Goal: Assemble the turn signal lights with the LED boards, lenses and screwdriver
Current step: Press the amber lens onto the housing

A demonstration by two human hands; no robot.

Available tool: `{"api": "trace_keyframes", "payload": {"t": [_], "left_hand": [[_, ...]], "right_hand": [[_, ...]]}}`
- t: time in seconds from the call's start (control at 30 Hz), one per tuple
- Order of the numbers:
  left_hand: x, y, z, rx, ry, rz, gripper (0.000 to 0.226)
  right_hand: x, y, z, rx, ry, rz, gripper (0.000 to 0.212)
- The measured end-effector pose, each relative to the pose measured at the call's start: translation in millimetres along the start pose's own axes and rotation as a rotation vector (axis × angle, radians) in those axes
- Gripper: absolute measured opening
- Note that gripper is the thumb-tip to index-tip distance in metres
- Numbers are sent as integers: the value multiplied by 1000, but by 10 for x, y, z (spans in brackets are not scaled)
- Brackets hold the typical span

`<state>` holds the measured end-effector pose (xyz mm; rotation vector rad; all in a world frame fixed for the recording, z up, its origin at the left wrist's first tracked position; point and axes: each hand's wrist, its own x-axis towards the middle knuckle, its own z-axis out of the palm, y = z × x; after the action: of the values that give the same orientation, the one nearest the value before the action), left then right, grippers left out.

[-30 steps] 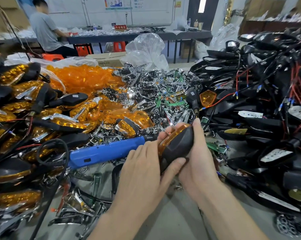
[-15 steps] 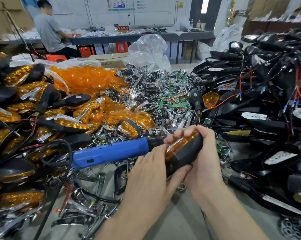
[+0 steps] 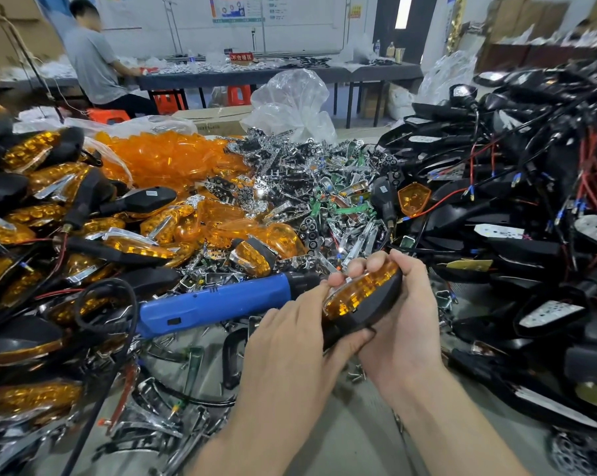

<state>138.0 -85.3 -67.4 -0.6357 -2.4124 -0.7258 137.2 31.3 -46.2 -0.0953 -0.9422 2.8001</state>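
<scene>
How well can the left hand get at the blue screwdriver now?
Probably yes: the blue electric screwdriver lies uncovered just beside the left hand, though that hand must first let go of the turn signal light.

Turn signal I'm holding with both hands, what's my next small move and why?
Probably free the left hand and pick up the blue screwdriver. The amber lens already sits in the black housing, the right hand grips the turn signal too, and the screwdriver lies just beside it.
</scene>
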Motion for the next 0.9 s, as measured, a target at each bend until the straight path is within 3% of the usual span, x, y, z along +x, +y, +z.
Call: {"api": "trace_keyframes", "payload": {"t": [0.43, 0.7, 0.9], "left_hand": [[6, 5, -61, -24, -62, -5, 60], [-14, -90, -58, -94, -218, -65, 75], [-41, -157, -11, -180, -280, -44, 63]], "right_hand": [[42, 7, 2, 186, 67, 98, 55], [29, 1, 26, 84, 15, 118, 49], [4, 14, 64, -112, 47, 47, 48]]}}
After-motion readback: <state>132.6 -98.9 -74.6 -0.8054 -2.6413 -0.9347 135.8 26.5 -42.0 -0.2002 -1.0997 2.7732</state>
